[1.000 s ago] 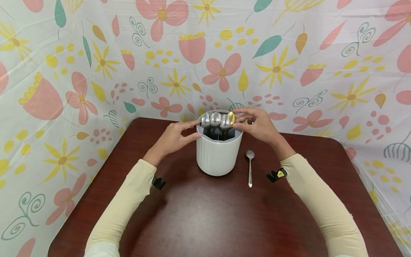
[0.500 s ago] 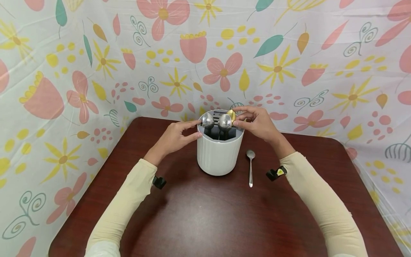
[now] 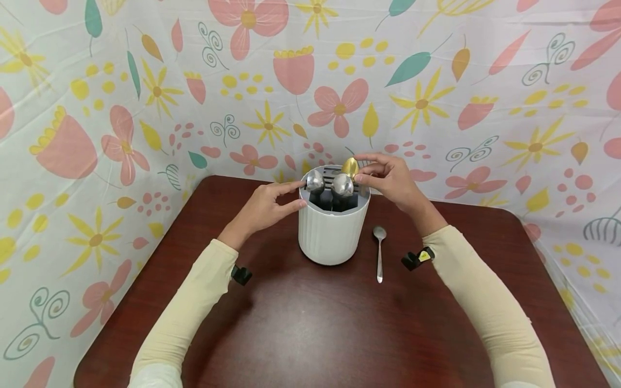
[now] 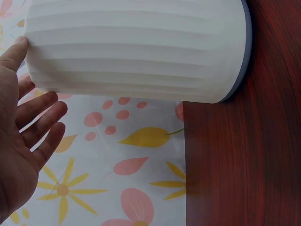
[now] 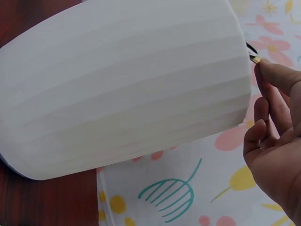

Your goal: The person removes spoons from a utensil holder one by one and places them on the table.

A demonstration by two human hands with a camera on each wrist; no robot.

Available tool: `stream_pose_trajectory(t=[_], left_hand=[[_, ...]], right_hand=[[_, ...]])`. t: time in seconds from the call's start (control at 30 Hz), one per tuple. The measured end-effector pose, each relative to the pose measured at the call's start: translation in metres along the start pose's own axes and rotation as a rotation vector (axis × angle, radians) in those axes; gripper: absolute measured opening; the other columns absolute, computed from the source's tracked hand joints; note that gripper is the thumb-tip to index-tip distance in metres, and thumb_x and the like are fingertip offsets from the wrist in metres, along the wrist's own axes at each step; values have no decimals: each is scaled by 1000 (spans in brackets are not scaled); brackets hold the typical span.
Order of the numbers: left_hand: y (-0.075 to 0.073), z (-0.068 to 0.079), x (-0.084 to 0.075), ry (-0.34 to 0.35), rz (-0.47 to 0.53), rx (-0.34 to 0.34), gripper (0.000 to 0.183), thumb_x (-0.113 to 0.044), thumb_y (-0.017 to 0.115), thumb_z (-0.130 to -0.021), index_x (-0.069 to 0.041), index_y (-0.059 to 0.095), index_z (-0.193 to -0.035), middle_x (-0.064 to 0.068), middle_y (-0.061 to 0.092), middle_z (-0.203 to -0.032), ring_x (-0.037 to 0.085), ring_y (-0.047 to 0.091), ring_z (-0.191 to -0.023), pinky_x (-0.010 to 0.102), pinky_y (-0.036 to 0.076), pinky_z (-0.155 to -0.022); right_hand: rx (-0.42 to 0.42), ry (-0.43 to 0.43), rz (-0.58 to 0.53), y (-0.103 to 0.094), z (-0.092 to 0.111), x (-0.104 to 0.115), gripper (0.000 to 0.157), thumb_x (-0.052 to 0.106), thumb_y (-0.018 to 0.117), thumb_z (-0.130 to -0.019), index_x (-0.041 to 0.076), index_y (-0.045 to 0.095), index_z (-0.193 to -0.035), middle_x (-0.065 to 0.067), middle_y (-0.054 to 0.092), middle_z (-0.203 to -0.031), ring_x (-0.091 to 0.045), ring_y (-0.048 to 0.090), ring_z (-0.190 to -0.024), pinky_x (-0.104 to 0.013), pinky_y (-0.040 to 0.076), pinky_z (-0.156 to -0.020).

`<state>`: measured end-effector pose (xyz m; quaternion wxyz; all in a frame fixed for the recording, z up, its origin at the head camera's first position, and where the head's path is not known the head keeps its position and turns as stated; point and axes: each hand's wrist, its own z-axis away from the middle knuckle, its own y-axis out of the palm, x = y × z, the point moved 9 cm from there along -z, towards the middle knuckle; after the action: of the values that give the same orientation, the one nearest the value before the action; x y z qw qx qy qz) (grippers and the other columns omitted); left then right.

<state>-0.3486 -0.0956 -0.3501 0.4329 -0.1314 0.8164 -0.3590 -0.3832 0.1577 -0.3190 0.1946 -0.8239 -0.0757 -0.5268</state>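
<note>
Two silver spoons [image 3: 343, 185] already stand in the white utensil holder [image 3: 331, 237]; I see the right hand [image 3: 392, 180] pinching a gold spoon [image 3: 351, 167] above its rim, not yet released. The left hand [image 3: 264, 207], fingers spread, touches the holder's side. One silver teaspoon [image 3: 379, 253] remains outside, on the worktop [image 3: 301, 334].

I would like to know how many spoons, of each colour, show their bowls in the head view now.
Silver spoons: 3 (two in the white container, one on the table)
Gold spoon: 1 (in the right hand)
Total: 4
</note>
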Motion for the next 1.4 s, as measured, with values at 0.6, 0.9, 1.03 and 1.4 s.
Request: stream_pose_trajectory(t=[0.6, 0.9, 1.03, 1.4], left_hand=[[1, 0, 0, 9, 27, -2, 53, -46, 72, -95, -21, 64, -142, -1, 65, -139, 22, 62, -126, 45, 50, -103], [0, 0, 0, 2, 12, -5, 53, -46, 72, -95, -21, 64, -142, -2, 65, -139, 17, 61, -126, 39, 50, -104], [1, -1, 0, 4, 17, -5, 53, -46, 72, -95, -21, 64, -141, -2, 65, -139, 18, 61, -126, 42, 50, -104], [1, -1, 1, 3, 38, -3, 54, -47, 72, -95, -21, 64, -142, -1, 65, -139, 19, 62, -125, 46, 50, -103]], right_hand=[[-49, 3, -46, -7, -5, 10, 42, 3, 72, -94, 4, 65, -136, 2, 78, -94, -9, 72, -93, -22, 56, -83], [-82, -29, -108, -12, -9, 18, 39, -1, 72, -94, 5, 69, -132, 1, 79, -93, -10, 73, -93, -23, 55, -83], [-107, -51, -157, -13, -10, 23, 39, -4, 71, -93, 6, 70, -131, 1, 79, -92, -10, 72, -91, -23, 55, -81], [-199, -137, -250, -24, -12, 41, 35, -8, 69, -92, 5, 73, -124, -2, 78, -88, -10, 72, -83, -22, 55, -73]])
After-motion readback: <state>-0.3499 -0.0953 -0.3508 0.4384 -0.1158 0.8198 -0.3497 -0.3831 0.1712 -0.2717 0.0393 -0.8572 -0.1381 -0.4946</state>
